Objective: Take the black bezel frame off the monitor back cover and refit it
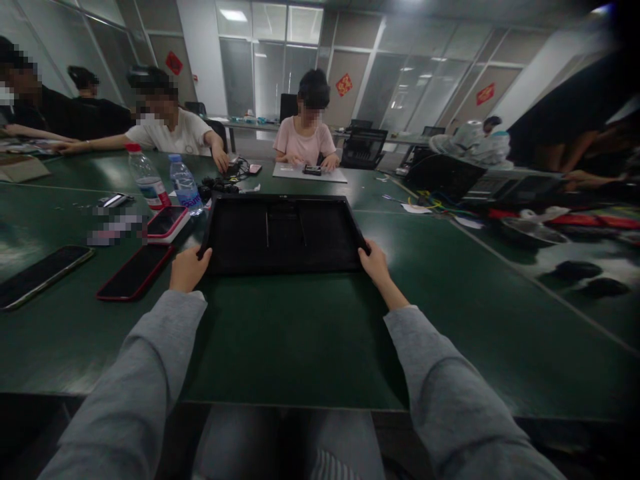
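Both of my hands grip a wide black rectangular panel with a raised rim, like a shallow tray or a screen housing. It lies on or just above the green table; I cannot tell which. Two thin light lines run down its inner face. My left hand is closed round its near left corner, thumb on the rim. At the near right corner my right hand is closed in the same way. The undersides of the panel and my curled fingers are hidden.
Left of the panel lie a red-edged phone, a pink-and-white boxy device and a dark phone. Bottles with a red cap and a blue cap stand behind them. Wires and a metal bowl are at right. Several people sit around.
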A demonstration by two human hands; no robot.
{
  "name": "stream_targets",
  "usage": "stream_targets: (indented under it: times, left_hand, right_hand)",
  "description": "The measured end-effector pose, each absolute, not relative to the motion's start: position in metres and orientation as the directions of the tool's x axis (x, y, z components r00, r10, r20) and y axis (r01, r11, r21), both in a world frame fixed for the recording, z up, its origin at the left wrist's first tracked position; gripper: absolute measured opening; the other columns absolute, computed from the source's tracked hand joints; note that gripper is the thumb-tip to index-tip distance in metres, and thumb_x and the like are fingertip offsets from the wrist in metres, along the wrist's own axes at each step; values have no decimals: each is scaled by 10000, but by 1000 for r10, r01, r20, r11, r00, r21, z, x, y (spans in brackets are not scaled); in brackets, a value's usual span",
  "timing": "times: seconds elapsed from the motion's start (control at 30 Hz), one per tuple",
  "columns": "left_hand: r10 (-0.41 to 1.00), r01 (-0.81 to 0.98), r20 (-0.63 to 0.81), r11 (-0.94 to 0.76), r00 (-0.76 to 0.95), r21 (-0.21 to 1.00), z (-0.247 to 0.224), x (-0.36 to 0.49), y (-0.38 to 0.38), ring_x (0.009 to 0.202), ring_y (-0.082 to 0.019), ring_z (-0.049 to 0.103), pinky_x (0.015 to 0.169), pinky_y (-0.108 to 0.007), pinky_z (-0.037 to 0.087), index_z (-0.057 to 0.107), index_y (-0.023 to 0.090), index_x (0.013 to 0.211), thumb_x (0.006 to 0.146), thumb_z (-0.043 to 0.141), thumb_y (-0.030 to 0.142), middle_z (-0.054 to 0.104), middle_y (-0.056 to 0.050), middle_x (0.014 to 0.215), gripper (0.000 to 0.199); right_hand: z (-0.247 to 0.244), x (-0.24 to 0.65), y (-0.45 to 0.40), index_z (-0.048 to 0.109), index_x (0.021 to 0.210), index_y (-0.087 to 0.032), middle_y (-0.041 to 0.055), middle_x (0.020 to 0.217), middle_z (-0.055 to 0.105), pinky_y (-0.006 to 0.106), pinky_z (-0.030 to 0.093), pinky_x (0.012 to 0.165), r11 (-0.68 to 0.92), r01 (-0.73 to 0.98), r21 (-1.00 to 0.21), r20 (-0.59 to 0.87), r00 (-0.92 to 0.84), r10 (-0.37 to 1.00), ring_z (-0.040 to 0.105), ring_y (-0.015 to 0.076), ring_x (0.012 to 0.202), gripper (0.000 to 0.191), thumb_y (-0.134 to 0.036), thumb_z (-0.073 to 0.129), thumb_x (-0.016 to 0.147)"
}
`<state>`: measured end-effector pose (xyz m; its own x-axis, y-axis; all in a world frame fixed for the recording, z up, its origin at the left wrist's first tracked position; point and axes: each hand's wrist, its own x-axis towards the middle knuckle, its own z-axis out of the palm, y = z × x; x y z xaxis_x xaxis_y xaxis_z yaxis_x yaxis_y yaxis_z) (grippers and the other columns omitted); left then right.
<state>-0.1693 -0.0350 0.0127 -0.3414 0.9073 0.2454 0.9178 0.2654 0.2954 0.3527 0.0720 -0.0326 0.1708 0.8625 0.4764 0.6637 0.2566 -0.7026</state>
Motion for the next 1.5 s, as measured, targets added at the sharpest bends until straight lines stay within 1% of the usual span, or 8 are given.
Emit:
stream_targets:
  times: [0.2,0.33,0.57,0.8,0.93,1.03,1.33,1.5]
  left_hand:
    - [894,903,263,268,-364,336,11,-170,-34,1056,-313,668,848,-379,490,687,161,1199,971,381,517,729,-163,1140,522]
    - [892,900,265,266,-366,345,13,-168,-36,1064,-313,670,860,-381,496,690,159,1186,971,387,510,731,-161,1133,511]
    - [896,901,257,265,-361,344,10,-170,-34,1058,-320,673,874,-401,503,677,165,1218,972,386,503,728,-161,1133,509]
    - [891,893,251,281,-379,351,6,-170,-31,1088,-328,667,908,-418,500,637,155,1284,975,384,513,716,-177,1162,536]
    - [888,887,243,292,-390,358,7,-170,-31,1087,-327,668,912,-419,499,641,168,1276,974,392,516,717,-172,1156,524]
    - [889,885,237,293,-392,363,7,-171,-30,1095,-328,665,917,-422,498,641,172,1279,975,389,519,714,-172,1163,525]
    - [893,880,223,292,-391,375,10,-170,-32,1098,-352,661,923,-446,496,629,164,1297,969,376,535,713,-180,1166,557]
    - [893,876,218,294,-395,383,12,-168,-33,1098,-344,663,914,-438,499,626,164,1304,969,365,529,713,-178,1173,560]
  right_hand:
    - [-33,355,73,633,1282,-144,161,1307,669,537,433,1118,268,652,-709,477,163,864,611,302,1218,496,-372,516,858]
    - [-33,355,72,618,1308,-143,157,1351,648,524,422,1132,276,651,-707,483,160,861,597,298,1252,510,-367,494,867]
    - [-28,350,69,624,1306,-137,171,1316,661,526,438,1108,223,697,-681,458,168,873,609,306,1226,490,-349,473,891]
    - [-26,346,67,615,1293,-92,205,1297,658,506,442,1100,196,752,-630,472,170,865,615,310,1212,487,-325,433,907]
    - [-25,345,64,613,1283,-107,199,1247,681,525,473,1052,169,753,-635,458,192,868,643,321,1145,478,-323,432,897]
    - [-24,346,64,614,1273,-131,190,1235,685,526,484,1035,178,751,-636,464,188,866,642,320,1136,468,-347,442,896]
    - [-23,350,67,600,1251,-132,204,1212,680,541,475,1044,173,734,-657,423,169,890,636,327,1138,460,-380,473,885]
    - [-27,349,67,611,1241,-155,186,1186,692,551,479,1032,195,722,-664,457,185,870,639,326,1123,454,-410,465,896]
